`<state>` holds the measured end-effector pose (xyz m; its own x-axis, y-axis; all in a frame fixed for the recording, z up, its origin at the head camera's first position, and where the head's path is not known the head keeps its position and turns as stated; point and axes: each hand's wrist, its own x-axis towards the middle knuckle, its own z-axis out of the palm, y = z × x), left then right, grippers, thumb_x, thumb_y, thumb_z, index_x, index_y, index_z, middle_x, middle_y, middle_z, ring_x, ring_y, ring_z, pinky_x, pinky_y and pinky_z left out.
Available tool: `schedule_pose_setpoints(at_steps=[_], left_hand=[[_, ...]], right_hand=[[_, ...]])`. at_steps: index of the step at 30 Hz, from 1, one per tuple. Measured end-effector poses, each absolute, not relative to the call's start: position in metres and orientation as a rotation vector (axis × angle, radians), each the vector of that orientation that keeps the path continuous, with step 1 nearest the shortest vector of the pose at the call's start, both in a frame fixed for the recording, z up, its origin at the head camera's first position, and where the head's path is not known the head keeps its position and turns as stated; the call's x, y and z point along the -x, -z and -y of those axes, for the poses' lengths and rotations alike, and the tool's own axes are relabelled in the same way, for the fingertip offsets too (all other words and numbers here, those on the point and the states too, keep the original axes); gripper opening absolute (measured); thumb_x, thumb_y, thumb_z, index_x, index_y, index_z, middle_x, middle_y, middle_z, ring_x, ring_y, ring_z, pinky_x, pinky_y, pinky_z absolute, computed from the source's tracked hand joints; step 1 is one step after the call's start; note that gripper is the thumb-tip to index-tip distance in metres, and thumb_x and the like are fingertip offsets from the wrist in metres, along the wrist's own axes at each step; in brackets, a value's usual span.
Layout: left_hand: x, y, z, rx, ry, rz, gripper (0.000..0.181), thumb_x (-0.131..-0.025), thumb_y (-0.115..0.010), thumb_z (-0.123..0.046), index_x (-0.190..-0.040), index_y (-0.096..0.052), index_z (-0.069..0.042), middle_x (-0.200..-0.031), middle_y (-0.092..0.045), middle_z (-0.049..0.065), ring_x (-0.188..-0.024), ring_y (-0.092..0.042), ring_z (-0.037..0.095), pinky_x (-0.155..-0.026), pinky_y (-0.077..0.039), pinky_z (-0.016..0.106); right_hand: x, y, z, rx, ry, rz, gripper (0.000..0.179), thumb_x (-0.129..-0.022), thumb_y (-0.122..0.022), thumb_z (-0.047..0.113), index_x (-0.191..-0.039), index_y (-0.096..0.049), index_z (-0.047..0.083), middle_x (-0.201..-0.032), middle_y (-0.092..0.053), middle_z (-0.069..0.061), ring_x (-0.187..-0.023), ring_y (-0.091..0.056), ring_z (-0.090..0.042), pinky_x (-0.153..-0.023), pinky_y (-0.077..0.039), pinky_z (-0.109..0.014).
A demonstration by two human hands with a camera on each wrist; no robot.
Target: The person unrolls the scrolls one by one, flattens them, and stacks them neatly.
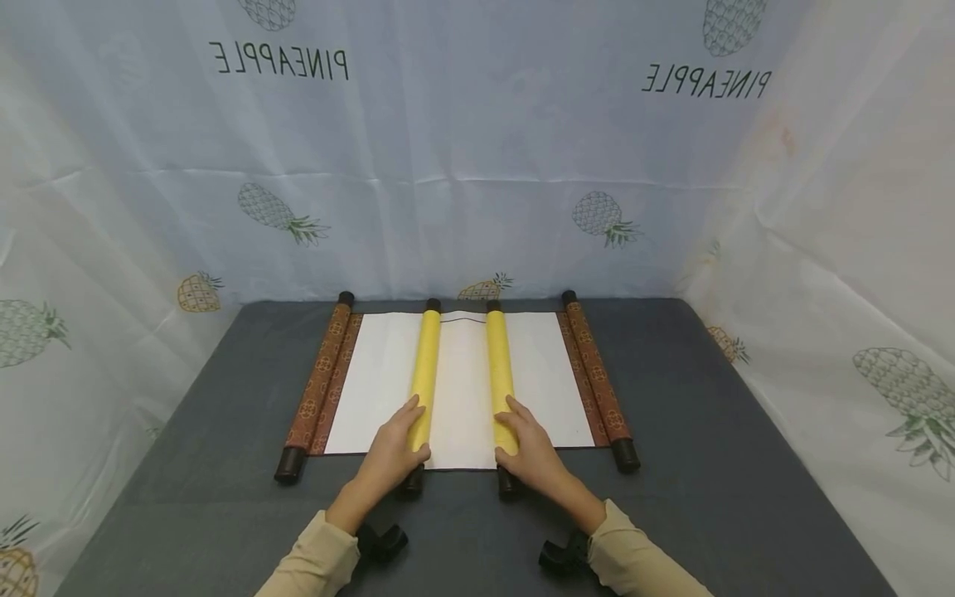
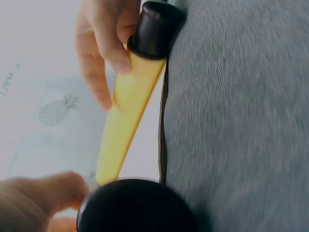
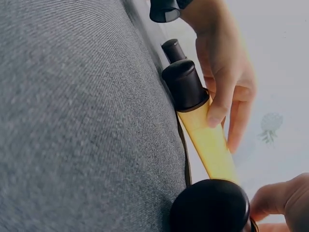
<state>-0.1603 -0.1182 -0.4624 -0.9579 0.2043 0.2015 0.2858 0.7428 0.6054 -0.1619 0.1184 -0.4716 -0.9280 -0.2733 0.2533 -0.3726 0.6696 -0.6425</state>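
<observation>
White scroll paper point(image 1: 458, 398) lies unrolled across the dark table. Two yellow rollers with black end caps stand side by side over it: the left yellow roller point(image 1: 427, 352) and the right yellow roller point(image 1: 499, 352). My left hand point(image 1: 390, 448) grips the left one near its lower end, thumb on the inner side. Likewise my right hand point(image 1: 533, 452) holds the right one, fingers over its top. In the left wrist view, a black end cap point(image 2: 137, 208) partly blocks the left hand. The right wrist view shows another black end cap point(image 3: 210, 205) beside the right thumb.
A brown patterned roller point(image 1: 321, 373) lies at the paper's left side and another brown patterned roller point(image 1: 599, 373) at its right, both black-capped. Grey cloth point(image 1: 462, 539) covers the table. A pineapple-print curtain point(image 1: 477, 124) hangs behind and at both sides.
</observation>
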Motion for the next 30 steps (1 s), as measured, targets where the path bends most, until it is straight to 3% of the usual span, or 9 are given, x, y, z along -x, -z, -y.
schedule_pose_setpoints(at_steps=[8, 14, 17, 22, 25, 30], left_hand=[[0.162, 0.462, 0.131, 0.479, 0.912, 2.884, 0.048, -0.081, -0.064, -0.001, -0.128, -0.058, 0.005, -0.150, -0.039, 0.027, -0.143, -0.032, 0.044, -0.108, -0.041, 0.054], [0.159, 0.460, 0.134, 0.519, 0.806, 2.887, 0.039, -0.082, -0.063, -0.003, -0.120, -0.064, 0.006, -0.147, -0.045, 0.025, -0.137, -0.043, 0.042, -0.106, -0.044, 0.051], [0.159, 0.459, 0.135, 0.495, 0.773, 2.863, 0.036, -0.084, -0.066, -0.005, -0.118, -0.065, 0.005, -0.143, -0.050, 0.025, -0.131, -0.050, 0.042, -0.102, -0.047, 0.051], [0.158, 0.458, 0.139, 0.408, 0.755, 2.883, 0.039, -0.087, -0.068, -0.012, -0.122, -0.063, 0.005, -0.138, -0.053, 0.026, -0.125, -0.053, 0.043, -0.100, -0.048, 0.053], [0.159, 0.458, 0.142, 0.373, 0.760, 2.891, 0.041, -0.087, -0.068, -0.014, -0.123, -0.062, 0.005, -0.137, -0.054, 0.028, -0.124, -0.054, 0.044, -0.100, -0.048, 0.053], [0.160, 0.459, 0.143, 0.359, 0.772, 2.876, 0.045, -0.084, -0.071, -0.014, -0.123, -0.061, 0.007, -0.136, -0.053, 0.031, -0.122, -0.055, 0.045, -0.099, -0.048, 0.053]], right_hand=[[0.163, 0.472, -0.120, -0.556, -1.071, 2.796, 0.043, -0.076, -0.061, -0.002, -0.119, -0.064, -0.002, -0.147, -0.035, -0.036, -0.135, -0.040, -0.051, -0.101, -0.044, -0.059], [0.165, 0.474, -0.123, -0.605, -1.011, 2.845, 0.044, -0.080, -0.056, -0.002, -0.123, -0.060, -0.008, -0.152, -0.033, -0.031, -0.144, -0.028, -0.048, -0.112, -0.031, -0.063], [0.166, 0.473, -0.125, -0.610, -0.970, 2.855, 0.044, -0.082, -0.056, 0.001, -0.124, -0.060, -0.008, -0.152, -0.036, -0.028, -0.145, -0.029, -0.044, -0.114, -0.027, -0.064], [0.166, 0.470, -0.128, -0.595, -0.867, 2.855, 0.041, -0.085, -0.068, 0.016, -0.120, -0.063, -0.005, -0.147, -0.044, -0.027, -0.140, -0.040, -0.043, -0.109, -0.034, -0.065], [0.165, 0.470, -0.129, -0.543, -0.812, 2.853, 0.049, -0.079, -0.077, 0.027, -0.116, -0.064, -0.003, -0.144, -0.048, -0.027, -0.136, -0.046, -0.042, -0.106, -0.041, -0.060], [0.165, 0.471, -0.133, -0.464, -0.775, 2.808, 0.051, -0.071, -0.084, 0.023, -0.111, -0.062, 0.000, -0.140, -0.053, -0.026, -0.129, -0.053, -0.040, -0.101, -0.049, -0.049]])
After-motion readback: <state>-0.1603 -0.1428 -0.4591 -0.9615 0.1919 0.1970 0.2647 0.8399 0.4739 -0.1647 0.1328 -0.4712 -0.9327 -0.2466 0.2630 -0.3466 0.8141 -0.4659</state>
